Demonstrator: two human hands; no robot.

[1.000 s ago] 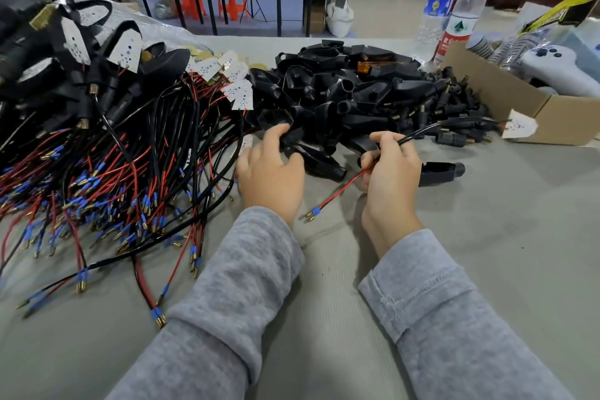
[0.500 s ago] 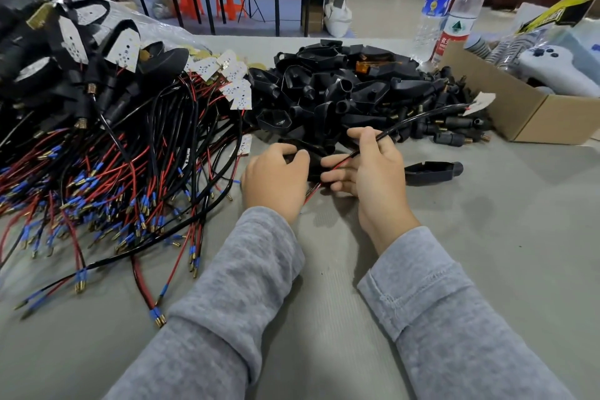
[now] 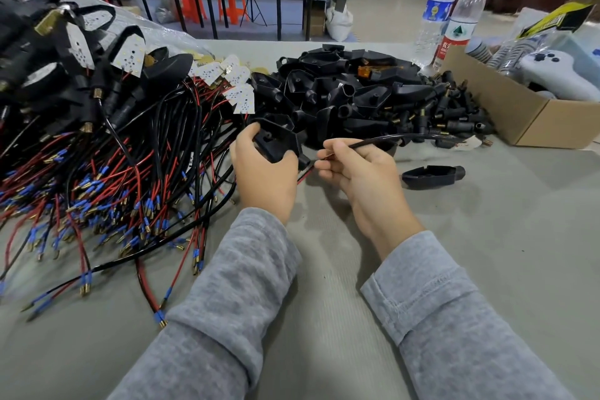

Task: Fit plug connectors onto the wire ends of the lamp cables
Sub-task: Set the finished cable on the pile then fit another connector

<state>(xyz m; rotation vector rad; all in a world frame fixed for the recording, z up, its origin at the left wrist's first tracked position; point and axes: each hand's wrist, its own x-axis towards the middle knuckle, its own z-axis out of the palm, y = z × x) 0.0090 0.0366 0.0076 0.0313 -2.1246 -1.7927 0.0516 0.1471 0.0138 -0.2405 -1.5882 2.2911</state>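
Grey matte cloth covered the worktable (image 3: pixel 487 253), with a heap of glossy black moulded plastic housings (image 3: pixel 357 91) behind our hands and a tangle of red and black wires with blue-sleeved brass tips (image 3: pixel 107 178) on the left. Our left hand (image 3: pixel 263 175) gripped one angular black plastic housing (image 3: pixel 276 140), while our right hand (image 3: pixel 360 166) pinched a thin black sheathed lamp cable (image 3: pixel 389 139) just beside it. Two clear ribbed plastic bottles (image 3: pixel 454 16) stood by an open brown cardboard box (image 3: pixel 532 120), their label print too small to read.
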